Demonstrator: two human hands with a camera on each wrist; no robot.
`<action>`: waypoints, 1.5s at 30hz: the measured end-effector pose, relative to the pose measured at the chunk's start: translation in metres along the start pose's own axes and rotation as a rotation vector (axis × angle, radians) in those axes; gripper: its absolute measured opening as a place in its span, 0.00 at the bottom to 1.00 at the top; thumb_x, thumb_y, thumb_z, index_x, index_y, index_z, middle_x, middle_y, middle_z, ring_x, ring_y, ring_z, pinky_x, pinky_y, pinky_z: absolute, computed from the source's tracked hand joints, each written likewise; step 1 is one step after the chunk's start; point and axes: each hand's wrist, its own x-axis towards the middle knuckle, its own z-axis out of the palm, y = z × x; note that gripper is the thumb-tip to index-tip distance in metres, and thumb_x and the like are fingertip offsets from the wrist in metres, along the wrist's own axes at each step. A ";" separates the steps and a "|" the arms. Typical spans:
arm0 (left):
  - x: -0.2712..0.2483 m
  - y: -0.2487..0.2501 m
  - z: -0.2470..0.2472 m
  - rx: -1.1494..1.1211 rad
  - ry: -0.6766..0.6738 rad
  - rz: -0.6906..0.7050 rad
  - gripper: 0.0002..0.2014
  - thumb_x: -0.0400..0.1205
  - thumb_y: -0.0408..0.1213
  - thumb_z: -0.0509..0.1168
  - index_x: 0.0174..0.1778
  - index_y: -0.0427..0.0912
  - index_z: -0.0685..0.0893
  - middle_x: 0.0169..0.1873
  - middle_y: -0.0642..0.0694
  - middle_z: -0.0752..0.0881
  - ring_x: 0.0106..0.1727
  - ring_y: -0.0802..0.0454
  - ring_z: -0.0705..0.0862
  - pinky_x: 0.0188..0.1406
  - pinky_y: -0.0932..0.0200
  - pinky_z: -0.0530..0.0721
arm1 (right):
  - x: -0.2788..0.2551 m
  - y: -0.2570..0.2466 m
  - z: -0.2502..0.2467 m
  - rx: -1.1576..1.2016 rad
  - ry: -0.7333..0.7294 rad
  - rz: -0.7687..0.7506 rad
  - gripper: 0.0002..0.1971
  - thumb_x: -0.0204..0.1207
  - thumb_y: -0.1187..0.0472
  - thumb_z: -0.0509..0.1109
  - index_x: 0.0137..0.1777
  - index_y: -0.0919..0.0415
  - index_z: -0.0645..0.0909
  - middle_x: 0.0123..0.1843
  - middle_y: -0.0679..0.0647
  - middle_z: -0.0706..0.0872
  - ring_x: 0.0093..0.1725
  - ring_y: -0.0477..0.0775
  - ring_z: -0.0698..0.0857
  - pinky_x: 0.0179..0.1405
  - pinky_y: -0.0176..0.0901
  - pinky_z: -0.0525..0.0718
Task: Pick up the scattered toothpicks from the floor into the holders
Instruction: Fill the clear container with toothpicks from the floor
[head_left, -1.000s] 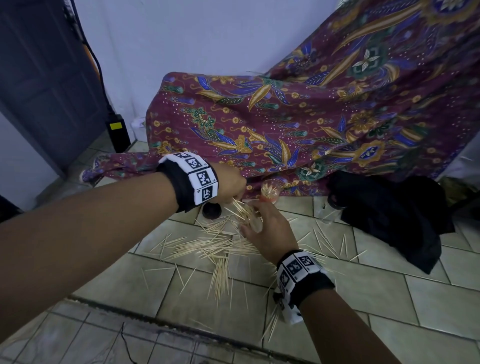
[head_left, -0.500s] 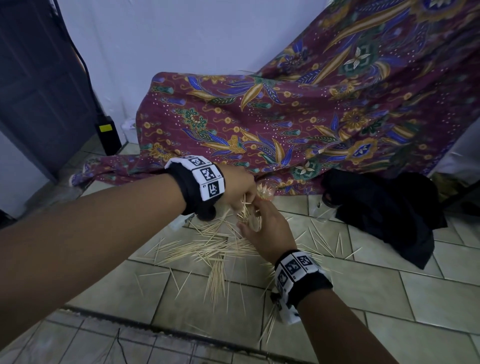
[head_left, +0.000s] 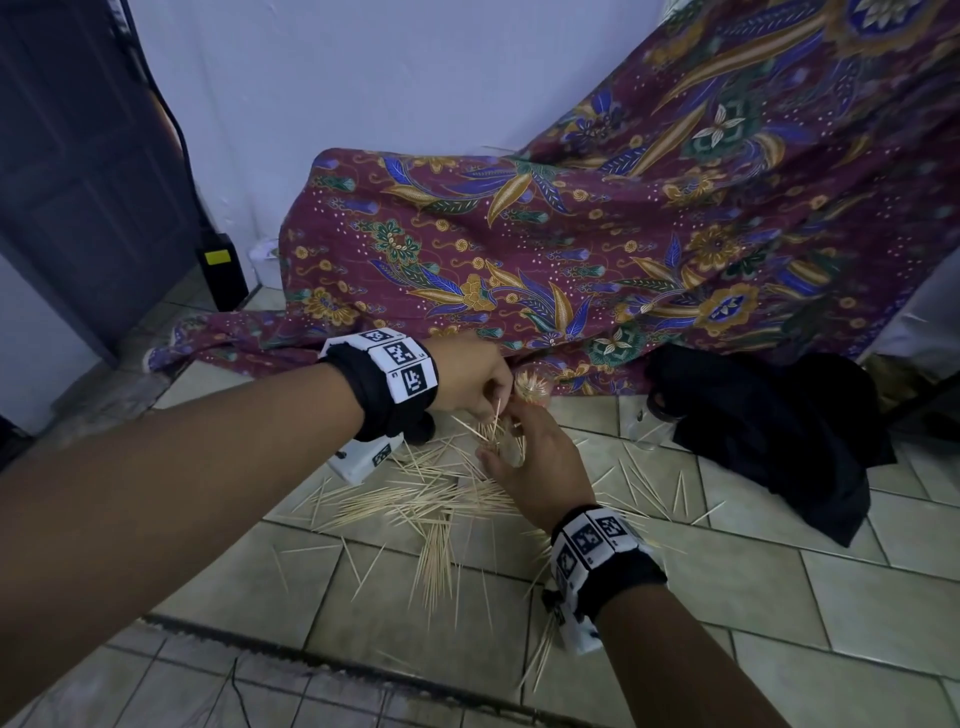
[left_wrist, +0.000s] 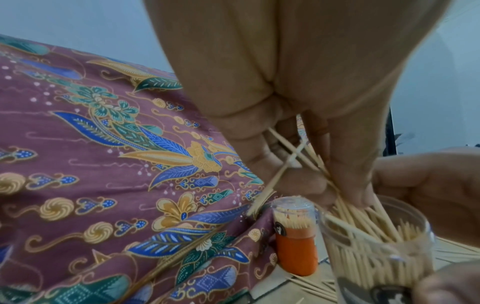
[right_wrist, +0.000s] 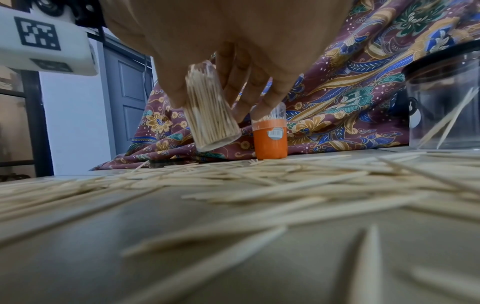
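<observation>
This was a room in a home. The floor (head_left: 753, 587) was laid with pale glazed tiles, a patterned batik cloth (head_left: 597, 249) was draped over furniture by a plain white wall (head_left: 389, 78), a dark panelled door (head_left: 78, 171) stood at the left, and dark clothing (head_left: 779, 431) lay heaped on the tiles.
</observation>
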 end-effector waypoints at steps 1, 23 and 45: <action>0.000 0.000 0.001 -0.011 0.013 0.005 0.02 0.76 0.37 0.75 0.42 0.47 0.88 0.28 0.63 0.82 0.40 0.59 0.84 0.41 0.63 0.79 | 0.000 0.001 0.000 0.000 0.001 0.002 0.25 0.70 0.53 0.79 0.66 0.58 0.78 0.60 0.50 0.82 0.55 0.50 0.81 0.54 0.43 0.80; -0.012 -0.023 0.005 -0.197 0.107 0.007 0.08 0.77 0.33 0.72 0.48 0.50 0.89 0.39 0.61 0.87 0.39 0.71 0.82 0.42 0.71 0.77 | -0.001 -0.001 -0.002 -0.014 0.025 0.070 0.19 0.72 0.49 0.77 0.57 0.57 0.77 0.49 0.46 0.78 0.47 0.49 0.79 0.43 0.42 0.75; -0.003 -0.002 0.028 -0.103 0.255 0.189 0.12 0.78 0.45 0.73 0.57 0.52 0.86 0.44 0.55 0.87 0.44 0.60 0.82 0.45 0.56 0.83 | -0.001 -0.001 0.001 0.014 0.013 0.055 0.19 0.73 0.50 0.77 0.57 0.59 0.75 0.52 0.50 0.81 0.49 0.53 0.83 0.43 0.41 0.75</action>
